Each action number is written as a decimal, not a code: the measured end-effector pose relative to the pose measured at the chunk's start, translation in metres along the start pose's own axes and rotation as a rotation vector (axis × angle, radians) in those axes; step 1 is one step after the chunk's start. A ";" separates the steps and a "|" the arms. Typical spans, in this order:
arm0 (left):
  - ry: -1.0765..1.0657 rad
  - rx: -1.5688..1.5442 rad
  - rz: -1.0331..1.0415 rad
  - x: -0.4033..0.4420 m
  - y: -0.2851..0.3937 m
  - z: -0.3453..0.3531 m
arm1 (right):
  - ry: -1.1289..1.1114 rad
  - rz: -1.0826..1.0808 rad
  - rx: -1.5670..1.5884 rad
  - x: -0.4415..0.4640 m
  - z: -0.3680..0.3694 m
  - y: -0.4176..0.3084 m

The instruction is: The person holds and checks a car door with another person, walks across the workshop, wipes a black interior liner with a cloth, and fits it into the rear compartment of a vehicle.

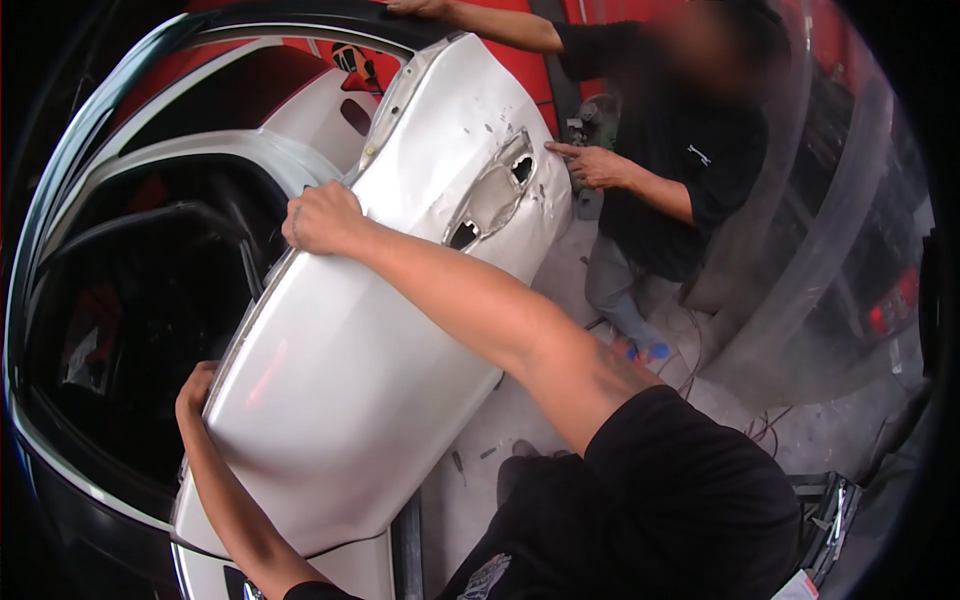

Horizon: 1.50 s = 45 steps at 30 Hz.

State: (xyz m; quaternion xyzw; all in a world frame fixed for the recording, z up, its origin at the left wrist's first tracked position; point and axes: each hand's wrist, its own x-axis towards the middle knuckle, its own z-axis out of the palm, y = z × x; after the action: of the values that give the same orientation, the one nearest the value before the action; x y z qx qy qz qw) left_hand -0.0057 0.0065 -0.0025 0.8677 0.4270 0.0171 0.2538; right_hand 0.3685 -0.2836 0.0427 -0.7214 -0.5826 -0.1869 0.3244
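Note:
A white car door (340,360) with a bare-metal, dented patch (493,198) around two handle holes fills the middle of the view. My right hand (325,218) is closed over the door's upper edge, along the window opening, with its fingertips hidden behind it. Lower down the same edge, my left hand (196,388) grips the door too, its fingers partly out of sight. The window frame (75,155) curves up and away on the left.
Facing me stands a person in a black shirt (660,130); one hand (418,8) rests on the frame's top and the other hand (592,166) points at the door's far end. Clear plastic sheeting (800,290) hangs at right. Cables (695,350) lie on the floor.

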 end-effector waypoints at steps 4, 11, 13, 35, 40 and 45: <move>0.088 0.019 0.018 -0.011 0.009 0.004 | -0.013 -0.014 -0.006 -0.002 -0.006 -0.001; 0.100 0.026 0.050 -0.028 0.034 0.008 | -0.032 -0.042 -0.026 -0.005 -0.009 -0.003; 0.079 0.040 0.066 -0.031 0.041 0.009 | -0.023 -0.066 -0.017 -0.009 -0.016 -0.004; 0.078 0.011 0.055 -0.044 0.056 0.016 | -0.037 -0.021 0.038 -0.005 -0.007 0.000; 0.034 0.070 0.007 -0.052 0.077 0.015 | -0.049 -0.022 -0.006 -0.004 -0.008 0.000; 0.075 0.074 -0.011 -0.075 0.106 0.021 | -0.050 0.029 0.033 -0.006 -0.008 -0.001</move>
State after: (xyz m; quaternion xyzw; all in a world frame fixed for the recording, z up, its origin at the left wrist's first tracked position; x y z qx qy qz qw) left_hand 0.0293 -0.1121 0.0416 0.8729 0.4413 0.0323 0.2056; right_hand 0.3665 -0.2932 0.0450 -0.7287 -0.5831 -0.1545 0.3243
